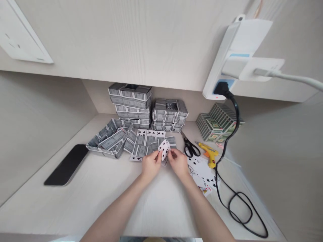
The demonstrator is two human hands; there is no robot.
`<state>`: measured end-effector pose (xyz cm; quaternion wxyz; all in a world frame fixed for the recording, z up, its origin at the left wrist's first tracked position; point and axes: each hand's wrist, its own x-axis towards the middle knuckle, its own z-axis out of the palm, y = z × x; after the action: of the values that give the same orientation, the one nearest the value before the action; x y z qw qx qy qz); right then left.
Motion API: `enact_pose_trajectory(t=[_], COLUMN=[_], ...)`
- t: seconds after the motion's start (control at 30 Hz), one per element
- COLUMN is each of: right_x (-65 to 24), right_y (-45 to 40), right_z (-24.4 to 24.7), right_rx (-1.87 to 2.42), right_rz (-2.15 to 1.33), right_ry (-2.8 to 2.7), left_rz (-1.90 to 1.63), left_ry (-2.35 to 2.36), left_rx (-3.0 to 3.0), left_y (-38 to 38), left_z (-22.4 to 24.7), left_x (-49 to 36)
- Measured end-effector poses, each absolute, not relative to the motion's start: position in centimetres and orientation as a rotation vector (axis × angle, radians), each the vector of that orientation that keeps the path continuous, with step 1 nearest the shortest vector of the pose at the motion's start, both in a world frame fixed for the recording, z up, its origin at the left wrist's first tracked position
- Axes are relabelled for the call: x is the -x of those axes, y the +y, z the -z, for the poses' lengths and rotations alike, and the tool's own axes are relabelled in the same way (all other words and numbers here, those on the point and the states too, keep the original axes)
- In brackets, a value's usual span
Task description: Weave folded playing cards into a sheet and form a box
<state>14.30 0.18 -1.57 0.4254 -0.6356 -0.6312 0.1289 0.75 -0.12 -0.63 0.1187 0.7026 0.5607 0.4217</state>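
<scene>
The table (160, 208) lies beneath both grips; beyond them stand stacked card boxes (132, 101), left of them an open card tray (104, 152), and just beyond them overlapping cards (141, 150). Forearms angle inward from the near edge, the left grip (151, 164) and right grip (179, 164) close together, fingers bent. Between them, pinched at opposite sides, is a tilted playing card (164, 149). The step in hand looks like shaping or positioning that card; the next move calls, I judge, for an even two-sided pinch
</scene>
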Motion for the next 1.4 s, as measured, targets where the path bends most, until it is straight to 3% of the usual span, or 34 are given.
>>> enact_pose_trajectory(t=[0.27, 0.5, 0.8, 1.07, 1.4], right_x=[-14.7, -13.7, -13.6, -13.4, -14.4], right_y=[0.1, -0.5, -0.5, -0.8, -0.4], right_z=[1.0, 1.4, 1.7, 1.2, 1.1], right_rx=[1.58, 1.734, 1.667, 1.548, 1.64], right_rz=[-0.224, 0.19, -0.057, -0.08, -0.016], right_ry=[-1.723, -1.785, -1.756, -1.757, -1.733], left_rz=[-1.179, -1.181, -1.192, -1.162, -1.096], left_ry=[1.616, 1.591, 1.559, 1.457, 1.488], left_rx=[-2.037, -2.001, -1.855, -1.638, -1.999], left_y=[-0.4, -0.2, -0.2, -0.1, -0.9], left_z=[0.5, 0.6, 0.8, 0.7, 1.0], left_x=[-0.8, -1.0, -0.9, -0.8, -1.6])
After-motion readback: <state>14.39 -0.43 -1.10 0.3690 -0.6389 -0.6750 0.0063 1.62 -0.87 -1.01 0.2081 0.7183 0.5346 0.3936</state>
